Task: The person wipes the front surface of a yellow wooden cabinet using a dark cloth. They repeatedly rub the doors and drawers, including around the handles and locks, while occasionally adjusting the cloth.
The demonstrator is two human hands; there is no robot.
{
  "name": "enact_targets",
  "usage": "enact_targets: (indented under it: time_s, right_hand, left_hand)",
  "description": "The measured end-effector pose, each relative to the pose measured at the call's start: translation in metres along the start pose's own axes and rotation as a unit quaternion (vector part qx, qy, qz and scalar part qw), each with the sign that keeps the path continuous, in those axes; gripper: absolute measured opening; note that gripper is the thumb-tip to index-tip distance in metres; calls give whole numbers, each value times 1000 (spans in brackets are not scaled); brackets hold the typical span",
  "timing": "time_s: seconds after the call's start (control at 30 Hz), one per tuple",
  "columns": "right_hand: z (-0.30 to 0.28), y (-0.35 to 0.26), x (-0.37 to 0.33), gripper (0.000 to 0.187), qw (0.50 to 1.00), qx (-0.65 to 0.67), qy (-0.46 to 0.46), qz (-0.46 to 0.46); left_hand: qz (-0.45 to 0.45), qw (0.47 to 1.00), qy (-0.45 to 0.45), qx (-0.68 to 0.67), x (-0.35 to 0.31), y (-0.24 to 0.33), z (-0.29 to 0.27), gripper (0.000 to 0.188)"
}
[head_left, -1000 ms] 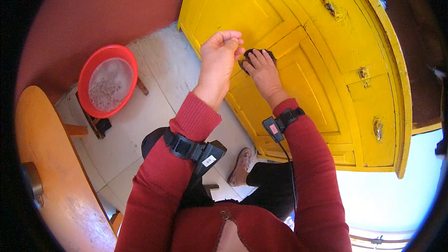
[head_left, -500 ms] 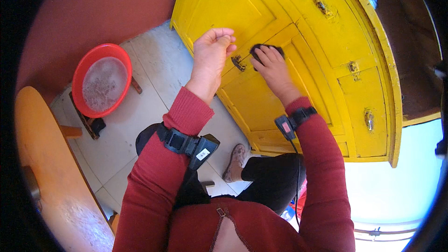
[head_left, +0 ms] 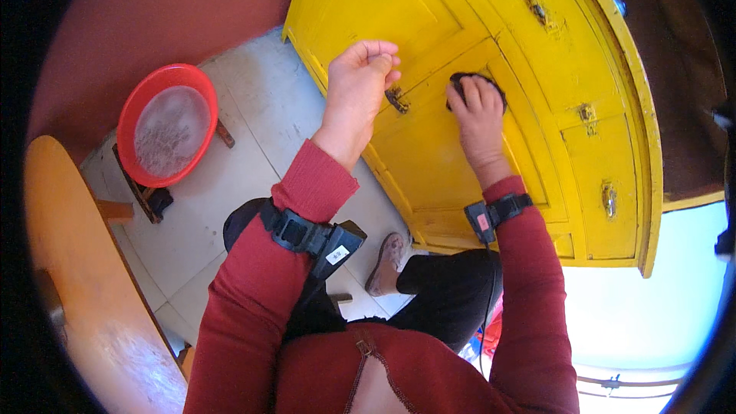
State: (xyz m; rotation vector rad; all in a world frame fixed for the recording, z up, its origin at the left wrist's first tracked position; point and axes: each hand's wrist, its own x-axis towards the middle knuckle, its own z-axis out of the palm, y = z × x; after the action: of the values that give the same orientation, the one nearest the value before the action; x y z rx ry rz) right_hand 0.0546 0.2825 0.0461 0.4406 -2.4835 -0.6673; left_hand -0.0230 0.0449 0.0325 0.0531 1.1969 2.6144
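Observation:
My right hand (head_left: 481, 113) presses a dark cloth (head_left: 462, 81) flat against a panel of the yellow door (head_left: 491, 38). Only the cloth's top edge shows past my fingers. My left hand (head_left: 360, 80) hangs in a loose fist just left of it, close to a small metal latch (head_left: 396, 99) on the door, and holds nothing that I can see. Both arms wear red sleeves with black wrist straps.
A red basin (head_left: 169, 124) of soapy water sits on a low stool on the tiled floor at the left. A wooden tabletop (head_left: 73, 276) curves along the lower left. My sandalled foot (head_left: 383, 261) rests by the door's bottom edge. Several metal fittings dot the door.
My right hand has slid the cloth a little across the door panel. My left hand stays curled near the latch.

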Motion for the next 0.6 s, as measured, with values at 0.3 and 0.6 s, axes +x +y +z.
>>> enact_targets:
  time_s: [0.3, 0.6]
  right_hand:
    - [-52, 19, 20, 38, 992, -100, -77, -25]
    - [-24, 1, 25, 37, 984, -146, -95, -45]
  left_hand:
    - [-8, 1000, -17, 11, -3, -2, 4, 15]
    - [-16, 1000, -3, 2, -1, -6, 3, 14]
